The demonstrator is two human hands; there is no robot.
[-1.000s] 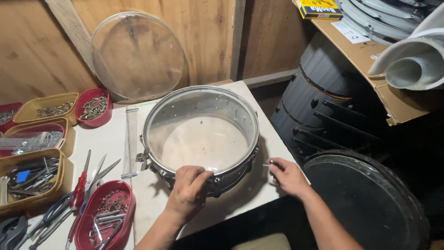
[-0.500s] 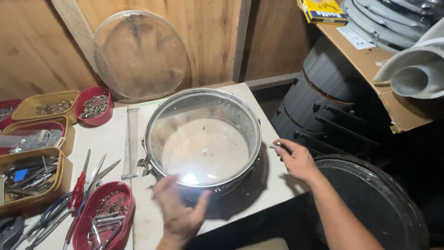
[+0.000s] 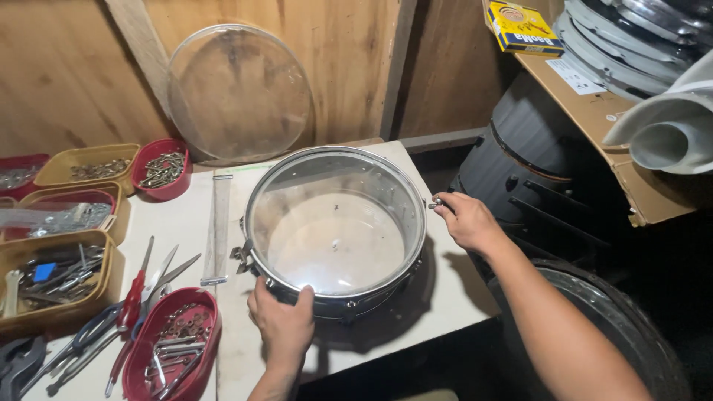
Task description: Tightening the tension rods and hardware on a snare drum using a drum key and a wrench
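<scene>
A: Snare drum (image 3: 334,230) was sat on the table (image 3: 445,297), rim gripped by the left hand (image 3: 282,323).

B: Yep, tensioning stage probably. Small metal key (image 3: 436,202) was pinched in the right hand (image 3: 468,221); the next lug needed finding.

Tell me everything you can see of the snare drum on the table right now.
The snare drum is a shallow round shell with a shiny metal rim, a clear head and small metal lugs around its side. It sits flat on the white table, open face up. The left hand grips its near rim, thumb over the edge. The right hand is at its right side, pinching a small metal part beside the rim. A strip of snare wires lies just left, apart.
</scene>
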